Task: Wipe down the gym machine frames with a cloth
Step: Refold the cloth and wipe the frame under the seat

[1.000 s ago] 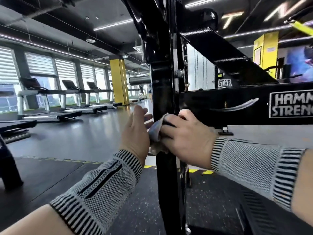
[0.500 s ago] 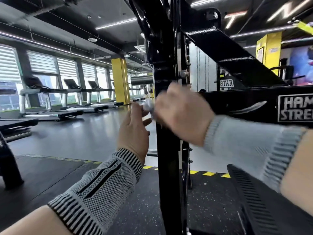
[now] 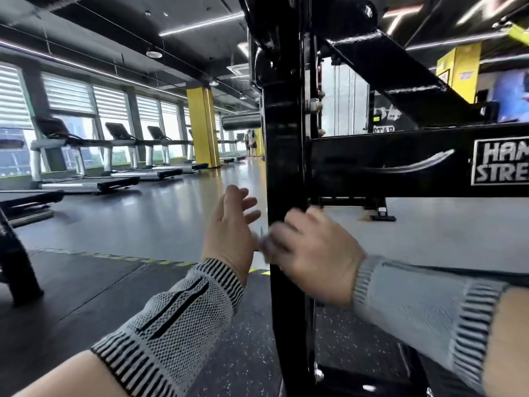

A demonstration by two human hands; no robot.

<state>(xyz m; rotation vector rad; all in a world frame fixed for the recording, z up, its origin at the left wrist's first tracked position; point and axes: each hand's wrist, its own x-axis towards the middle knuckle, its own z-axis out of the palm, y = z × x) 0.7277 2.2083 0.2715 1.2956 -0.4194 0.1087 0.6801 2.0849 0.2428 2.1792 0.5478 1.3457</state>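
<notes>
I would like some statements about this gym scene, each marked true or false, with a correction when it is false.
1. The right hand holds a cloth against the black upright post. True.
2. The left hand grips the post. False: it is open, its fingers spread, beside the post without touching it.
3. Treadmills stand along the windows on the left. True.
4. The pillar behind the left hand is red. False: it is yellow.
5. The horizontal beam carries a white-lettered label. True.
</notes>
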